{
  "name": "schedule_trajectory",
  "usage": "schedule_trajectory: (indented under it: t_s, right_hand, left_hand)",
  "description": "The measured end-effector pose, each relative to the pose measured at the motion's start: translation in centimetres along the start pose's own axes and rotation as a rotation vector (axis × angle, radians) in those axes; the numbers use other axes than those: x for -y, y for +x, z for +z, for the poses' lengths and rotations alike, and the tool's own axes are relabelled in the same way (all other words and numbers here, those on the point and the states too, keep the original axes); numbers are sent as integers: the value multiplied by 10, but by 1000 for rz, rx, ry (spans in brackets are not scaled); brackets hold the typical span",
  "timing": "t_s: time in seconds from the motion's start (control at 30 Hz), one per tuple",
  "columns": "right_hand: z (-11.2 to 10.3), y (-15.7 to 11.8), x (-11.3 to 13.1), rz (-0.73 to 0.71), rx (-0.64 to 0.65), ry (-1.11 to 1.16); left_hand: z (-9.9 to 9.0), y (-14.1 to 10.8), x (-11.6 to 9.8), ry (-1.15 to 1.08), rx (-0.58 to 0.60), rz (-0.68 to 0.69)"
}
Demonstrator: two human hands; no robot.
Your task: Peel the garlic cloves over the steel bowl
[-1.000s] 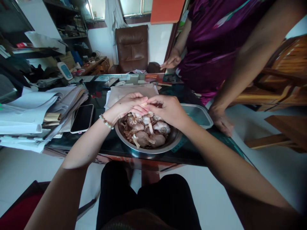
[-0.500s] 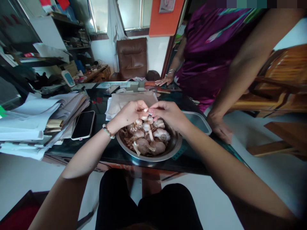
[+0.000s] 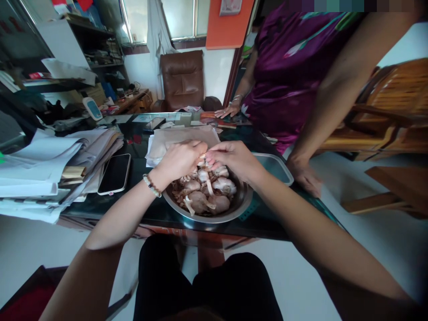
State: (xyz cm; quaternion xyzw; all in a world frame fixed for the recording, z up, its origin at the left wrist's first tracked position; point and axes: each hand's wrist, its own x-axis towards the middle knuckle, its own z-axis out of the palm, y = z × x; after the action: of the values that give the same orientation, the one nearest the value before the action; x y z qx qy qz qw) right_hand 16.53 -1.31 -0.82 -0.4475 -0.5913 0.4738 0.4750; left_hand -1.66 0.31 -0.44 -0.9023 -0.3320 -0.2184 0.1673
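Steel bowl [image 3: 207, 215]: stainless, smooth, bright at the rim. Garlic bulbs [image 3: 199, 203] inside: dry papery skins, matt, rough flakes loose around them. Worktop [image 3: 147, 218]: dark glass, glossy. Phone [image 3: 114, 174]: glossy glass face. Paper stack [image 3: 43, 165]: matt. Leather armchair [image 3: 182, 76]: brown, soft sheen. Wooden chair [image 3: 377, 133]: varnished. Purple dress [image 3: 294, 67] on the co-worker: shiny, satin-like cloth. My bracelet [image 3: 151, 185]: polished beads.

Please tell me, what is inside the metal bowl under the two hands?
The steel bowl holds garlic bulbs and papery skins. The left hand and right hand cover its far part, and the bulbs hide its bottom.
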Motion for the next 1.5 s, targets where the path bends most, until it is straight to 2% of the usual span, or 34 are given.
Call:
schedule_trajectory:
  t_s: [0.17,0.3,0.57,0.7,0.97,1.13,1.33,1.5]
  right_hand:
    - [1,-2,2,26,32,30]
    - [0,0,1,38,34,6]
    - [2,2,2,-6,7,-67]
    - [1,2,0,-41,-2,-70]
    - [3,-3,5,30,17,41]
    - [5,-4,3,-10,-9,-27]
    - [5,-2,-1,-34,1,-77]
    - [4,-2,1,-59,-25,-114]
  left_hand:
    - [-6,-2,-4,133,10,114]
    - [-7,-1,-7,123,53,119]
    - [-5,0,-9,100,61,129]
    - [-4,1,-8,51,54,109]
    - [-1,0,0,-134,0,-50]
    - [-3,-1,-3,-50,36,-96]
    - [-6,-2,-10,87,48,-57]
    - [-7,-2,-10,-12,56,-71]
